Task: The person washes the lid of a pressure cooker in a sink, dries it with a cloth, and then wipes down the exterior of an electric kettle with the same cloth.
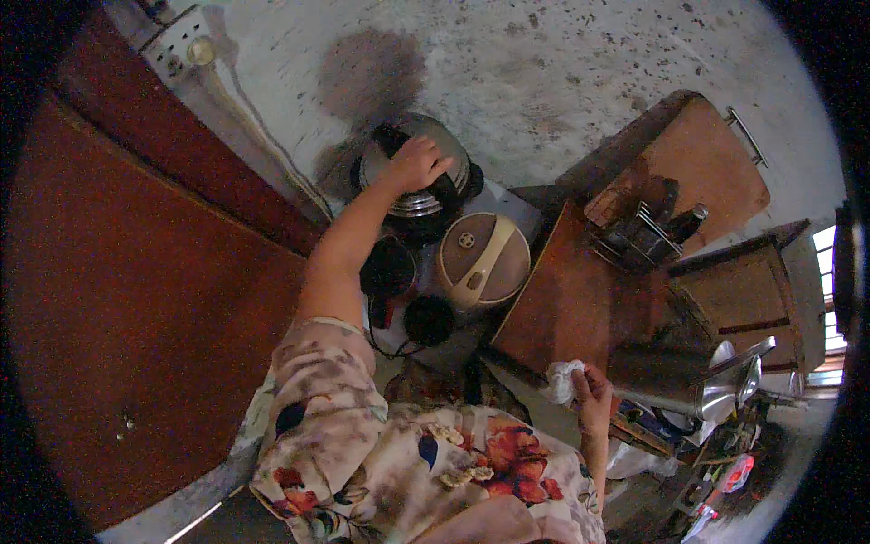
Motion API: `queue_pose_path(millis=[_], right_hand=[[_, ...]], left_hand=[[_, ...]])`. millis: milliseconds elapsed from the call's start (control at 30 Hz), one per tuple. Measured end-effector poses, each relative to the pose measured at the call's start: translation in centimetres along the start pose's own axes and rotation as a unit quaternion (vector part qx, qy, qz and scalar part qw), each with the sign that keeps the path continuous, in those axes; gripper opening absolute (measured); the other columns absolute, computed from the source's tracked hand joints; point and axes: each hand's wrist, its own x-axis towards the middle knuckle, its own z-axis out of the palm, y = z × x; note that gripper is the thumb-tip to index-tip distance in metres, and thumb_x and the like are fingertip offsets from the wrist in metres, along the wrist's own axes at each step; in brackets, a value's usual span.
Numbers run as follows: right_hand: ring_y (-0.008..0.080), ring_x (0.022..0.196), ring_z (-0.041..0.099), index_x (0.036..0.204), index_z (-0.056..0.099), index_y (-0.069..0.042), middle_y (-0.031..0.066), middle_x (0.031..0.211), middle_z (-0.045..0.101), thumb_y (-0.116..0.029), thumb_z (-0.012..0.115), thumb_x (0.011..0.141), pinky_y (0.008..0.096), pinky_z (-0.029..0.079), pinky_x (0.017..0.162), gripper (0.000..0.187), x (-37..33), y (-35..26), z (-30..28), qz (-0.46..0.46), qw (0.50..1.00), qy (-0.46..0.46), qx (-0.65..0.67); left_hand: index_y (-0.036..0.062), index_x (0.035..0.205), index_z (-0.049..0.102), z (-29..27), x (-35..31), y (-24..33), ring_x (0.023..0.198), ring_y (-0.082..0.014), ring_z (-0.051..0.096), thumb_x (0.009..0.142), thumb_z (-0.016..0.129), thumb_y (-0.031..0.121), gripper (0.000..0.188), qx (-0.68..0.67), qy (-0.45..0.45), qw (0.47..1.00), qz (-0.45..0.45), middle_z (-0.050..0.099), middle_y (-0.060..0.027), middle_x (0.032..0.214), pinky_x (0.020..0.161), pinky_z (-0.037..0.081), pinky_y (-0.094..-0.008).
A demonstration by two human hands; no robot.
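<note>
My left hand (421, 165) reaches over a large pot (410, 207) with a silvery lid and black side handles, standing against the wall. Its fingers curl over the black handle across the lid. Down at the right, my right hand (594, 394) pinches a crumpled white wad (563, 381), which could be cloth or thin plastic. Between the two hands stands a rice cooker (467, 258) with a brown lid and a beige handle. Close to my left forearm are a dark pan or pot (390, 269) and a round black piece (429, 320) with a cord.
A brown wooden panel (154, 317) fills the left side. A power strip with a plug (198, 53) hangs on the wall. At right stand a wooden cabinet (566, 290), a wire knife rack (639, 238), a cutting board (725, 172) and a shiny metal vessel (720, 394).
</note>
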Motion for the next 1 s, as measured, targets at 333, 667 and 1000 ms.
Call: queue_pose_path(millis=[333,667,1000], right_hand=[[0.0126,0.092,0.059,0.106,0.064,0.001,0.005,0.1,0.066,-0.015,0.067,0.09,0.0271,0.047,0.081,0.023,-2.5,-1.2,2.2,-0.014,0.998,0.038,-0.042],[0.0144,0.091,0.061,0.108,0.065,0.0,0.0051,0.1,0.068,-0.017,0.065,0.091,0.0285,0.049,0.081,0.024,-1.8,-0.9,3.0,-0.02,0.998,0.063,0.005],[0.0127,0.089,0.062,0.112,0.064,-0.003,0.0026,0.1,0.068,-0.019,0.062,0.093,0.0276,0.05,0.078,0.025,7.1,-4.2,7.2,-0.002,0.967,-0.101,0.236]], left_hand=[[-0.0009,0.083,0.068,1.6,3.3,0.4,0.074,-0.0422,0.064,0.092,0.043,0.034,0.045,0.042,-0.165,0.983,-0.064,0.066,-0.0232,0.083,0.083,0.05,-0.0501],[0.0031,0.092,0.066,5.9,1.9,-1.3,0.098,-0.0404,0.057,0.09,0.047,0.03,0.033,0.019,0.051,0.998,0.02,0.063,-0.0186,0.095,0.089,0.045,-0.0484],[0.0038,0.094,0.059,2.2,-8.7,18.0,0.083,-0.0347,0.058,0.082,0.064,0.015,0.017,-0.214,0.101,0.94,-0.247,0.061,-0.0143,0.085,0.073,0.047,-0.0452]])
